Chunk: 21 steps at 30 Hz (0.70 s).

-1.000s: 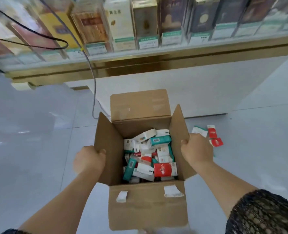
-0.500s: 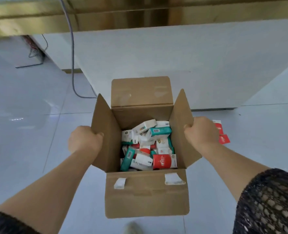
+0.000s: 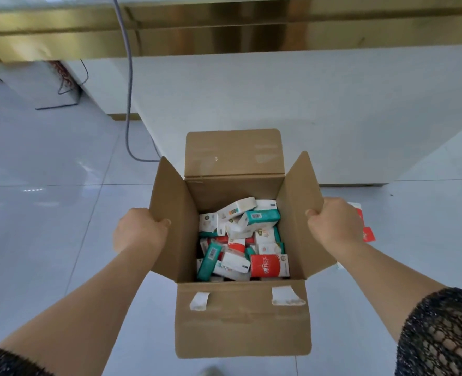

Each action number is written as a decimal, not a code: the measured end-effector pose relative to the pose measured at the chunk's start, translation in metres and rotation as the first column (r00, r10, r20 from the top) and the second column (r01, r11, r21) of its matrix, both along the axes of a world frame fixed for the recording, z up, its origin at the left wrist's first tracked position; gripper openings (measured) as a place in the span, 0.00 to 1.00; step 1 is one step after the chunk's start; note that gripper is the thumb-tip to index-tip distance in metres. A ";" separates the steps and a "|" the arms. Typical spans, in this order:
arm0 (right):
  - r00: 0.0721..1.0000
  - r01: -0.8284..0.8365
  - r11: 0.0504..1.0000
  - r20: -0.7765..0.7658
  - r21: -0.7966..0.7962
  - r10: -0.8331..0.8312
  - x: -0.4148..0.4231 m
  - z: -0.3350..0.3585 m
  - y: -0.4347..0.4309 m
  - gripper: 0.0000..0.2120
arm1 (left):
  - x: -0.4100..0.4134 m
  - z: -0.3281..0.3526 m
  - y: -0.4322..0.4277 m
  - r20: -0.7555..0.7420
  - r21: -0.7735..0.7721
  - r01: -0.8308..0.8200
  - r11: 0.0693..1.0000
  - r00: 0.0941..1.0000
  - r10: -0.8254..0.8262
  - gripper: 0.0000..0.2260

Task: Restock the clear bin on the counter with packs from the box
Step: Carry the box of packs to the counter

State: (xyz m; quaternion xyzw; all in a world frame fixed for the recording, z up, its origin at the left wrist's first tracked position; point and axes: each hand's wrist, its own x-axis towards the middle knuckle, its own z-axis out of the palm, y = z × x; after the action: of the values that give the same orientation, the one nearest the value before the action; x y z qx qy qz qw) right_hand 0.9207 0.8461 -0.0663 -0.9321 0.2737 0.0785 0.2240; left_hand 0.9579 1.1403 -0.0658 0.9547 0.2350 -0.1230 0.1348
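Note:
An open cardboard box [image 3: 240, 321] is held above the floor, in front of the white counter base. Inside lie several small packs [image 3: 240, 240] in white, teal and red, jumbled together. My left hand [image 3: 140, 229] grips the box's left side flap, fingers curled over its edge. My right hand [image 3: 332, 223] grips the right side flap the same way. The clear bin is not in view.
The white counter front [image 3: 278, 109] with a gold trim band [image 3: 224, 31] rises just behind the box. A grey cable [image 3: 128, 85] hangs down its left side to the tiled floor. A few red and white packs [image 3: 366, 229] lie on the floor behind my right hand.
The view has tipped downward, so the shelf of cartons has left the frame. The box and both hands have come closer to the counter base, still gripping the flaps.

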 end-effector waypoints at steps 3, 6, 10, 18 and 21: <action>1.000 -0.001 1.000 -0.006 0.024 0.001 0.001 -0.003 -0.006 0.07 | 0.000 0.001 -0.002 -0.013 0.023 0.013 1.000 1.000 -0.012 0.10; 1.000 -0.010 0.999 -0.021 0.036 0.010 0.001 -0.004 -0.013 0.06 | -0.001 0.003 -0.007 -0.002 0.076 0.052 0.996 0.999 -0.052 0.10; 0.997 0.002 0.998 -0.073 0.060 0.002 0.001 0.002 -0.019 0.08 | -0.003 0.011 -0.020 0.017 0.055 0.070 0.996 0.997 -0.071 0.21; 0.991 -0.005 0.995 -0.135 0.097 0.018 0.000 0.035 -0.021 0.28 | -0.019 0.049 -0.047 -0.063 0.128 0.091 0.988 0.995 -0.083 0.28; 0.989 -0.061 0.996 -0.132 0.060 0.069 -0.001 0.055 -0.015 0.29 | -0.026 0.061 -0.055 -0.070 0.045 0.094 0.995 0.993 -0.091 0.17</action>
State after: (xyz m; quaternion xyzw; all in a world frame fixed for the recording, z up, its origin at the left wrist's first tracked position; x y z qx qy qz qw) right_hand 0.9197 0.8310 -0.0114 -0.9265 0.2554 0.1556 0.2283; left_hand 0.9316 1.0852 -0.0052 0.9628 0.1977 -0.1557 0.0981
